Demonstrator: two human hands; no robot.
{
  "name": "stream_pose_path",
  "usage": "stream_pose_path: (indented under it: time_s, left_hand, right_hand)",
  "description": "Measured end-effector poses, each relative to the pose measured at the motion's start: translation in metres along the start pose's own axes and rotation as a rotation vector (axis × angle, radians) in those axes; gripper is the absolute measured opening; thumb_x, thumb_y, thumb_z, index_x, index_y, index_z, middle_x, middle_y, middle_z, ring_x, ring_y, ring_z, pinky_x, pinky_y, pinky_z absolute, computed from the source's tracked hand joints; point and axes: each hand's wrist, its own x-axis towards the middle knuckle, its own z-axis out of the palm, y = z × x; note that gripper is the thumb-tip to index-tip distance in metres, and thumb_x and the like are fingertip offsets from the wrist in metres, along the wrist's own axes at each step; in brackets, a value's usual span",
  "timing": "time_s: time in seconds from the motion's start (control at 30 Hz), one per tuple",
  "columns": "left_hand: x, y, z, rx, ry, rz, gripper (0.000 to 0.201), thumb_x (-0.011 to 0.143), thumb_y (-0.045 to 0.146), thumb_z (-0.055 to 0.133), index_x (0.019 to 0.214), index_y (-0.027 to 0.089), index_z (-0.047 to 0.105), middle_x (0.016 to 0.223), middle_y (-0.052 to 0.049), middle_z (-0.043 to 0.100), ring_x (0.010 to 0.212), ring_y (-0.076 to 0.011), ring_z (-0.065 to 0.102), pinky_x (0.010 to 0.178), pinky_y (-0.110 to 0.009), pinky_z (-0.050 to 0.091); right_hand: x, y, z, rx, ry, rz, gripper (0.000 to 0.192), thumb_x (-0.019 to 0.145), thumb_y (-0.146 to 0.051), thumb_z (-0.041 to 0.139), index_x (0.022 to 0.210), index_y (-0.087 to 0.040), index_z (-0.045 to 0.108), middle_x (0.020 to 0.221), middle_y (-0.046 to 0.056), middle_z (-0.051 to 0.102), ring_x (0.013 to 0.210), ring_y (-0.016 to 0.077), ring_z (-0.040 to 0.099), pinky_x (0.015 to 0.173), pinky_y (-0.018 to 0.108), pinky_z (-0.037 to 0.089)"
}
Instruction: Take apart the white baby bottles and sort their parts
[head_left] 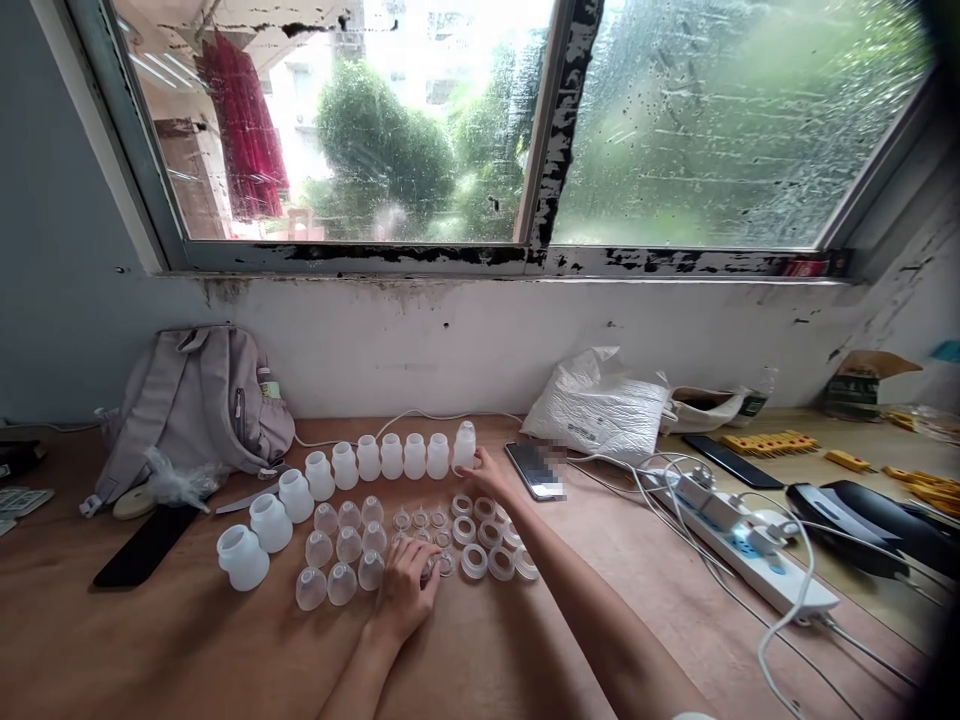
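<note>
My right hand [487, 472] reaches to the far end of a row of white bottles and has its fingers closed at the base of a small baby bottle [465, 442] with a clear cap on top. The other bottles [391, 456] in the curved row stand upright with open necks. My left hand [409, 580] is lowered to the table, fingers curled around a small clear bottle nipple, partly hidden by them. Left of it stand several clear domed caps [342, 584]. Beside and beyond it lie more nipples [447, 565]; to the right are white collar rings [474, 562].
A grey backpack [202, 400], plastic bag [180, 480] and black slab [146, 548] lie left. Behind my right arm are a phone [534, 470] and silver pouch [600, 405]. A power strip [750, 550] with loose white cables [697, 550] stretches along the right, near yellow parts [772, 442].
</note>
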Motion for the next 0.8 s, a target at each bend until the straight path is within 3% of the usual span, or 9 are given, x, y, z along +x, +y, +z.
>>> stream_pose_path:
  time_s: [0.17,0.3,0.43,0.5,0.63,0.8]
  left_hand:
    - [0.000,-0.001,0.002,0.005,0.033,0.013,0.018,0.078,0.015,0.044,0.091,0.020,0.056,0.086,-0.004,0.060,0.084,-0.0195,0.054,0.075,-0.037,0.045]
    - [-0.002,0.001,0.003,0.035,0.193,0.013,0.028,0.079,0.017,0.046,0.107,0.022,0.048,0.099,-0.007,0.056,0.095,-0.0206,0.052,0.082,-0.039,0.044]
    - [-0.007,0.001,0.004,-0.014,0.474,0.002,0.047,0.077,0.021,0.051,0.120,0.018,0.032,0.115,-0.014,0.043,0.110,-0.0253,0.043,0.087,-0.043,0.042]
    - [-0.009,0.001,0.003,-0.044,0.548,0.003,0.050,0.077,0.023,0.051,0.121,0.018,0.028,0.120,-0.015,0.038,0.114,-0.0275,0.040,0.088,-0.045,0.042]
    - [-0.009,0.002,-0.001,-0.052,0.479,-0.006,0.048,0.079,0.026,0.048,0.121,0.018,0.028,0.124,-0.016,0.035,0.117,-0.0288,0.037,0.090,-0.047,0.040]
    - [-0.007,0.003,-0.008,-0.082,0.157,0.076,0.047,0.078,0.034,0.050,0.120,0.019,0.034,0.116,-0.014,0.048,0.110,-0.0251,0.047,0.088,-0.040,0.043]
  right_hand:
    - [-0.005,-0.022,-0.004,0.125,0.016,0.079,0.037,0.063,-0.035,0.062,0.092,-0.013,0.053,0.088,0.010,0.062,0.078,0.0226,0.058,0.066,0.032,0.044]
    - [-0.037,-0.045,-0.025,0.203,0.092,0.079,0.037,0.069,-0.041,0.055,0.096,-0.015,0.049,0.091,0.009,0.060,0.081,0.0220,0.057,0.067,0.031,0.044]
    - [-0.089,-0.060,-0.047,0.348,-0.094,-0.056,0.035,0.071,-0.040,0.057,0.099,-0.021,0.050,0.089,0.003,0.060,0.078,0.0190,0.057,0.066,0.028,0.045]
    - [-0.110,-0.061,-0.051,0.435,-0.164,-0.038,0.038,0.068,-0.040,0.060,0.099,-0.022,0.048,0.086,0.002,0.060,0.072,0.0175,0.057,0.059,0.026,0.046]
    - [-0.126,-0.058,-0.052,0.514,-0.213,0.067,0.031,0.070,-0.046,0.055,0.088,-0.021,0.053,0.073,0.001,0.057,0.056,0.0145,0.053,0.040,0.021,0.039]
    - [-0.129,-0.060,-0.051,0.513,-0.148,0.015,0.023,0.073,-0.042,0.051,0.077,-0.021,0.059,0.076,0.003,0.059,0.065,0.0183,0.054,0.048,0.025,0.041]
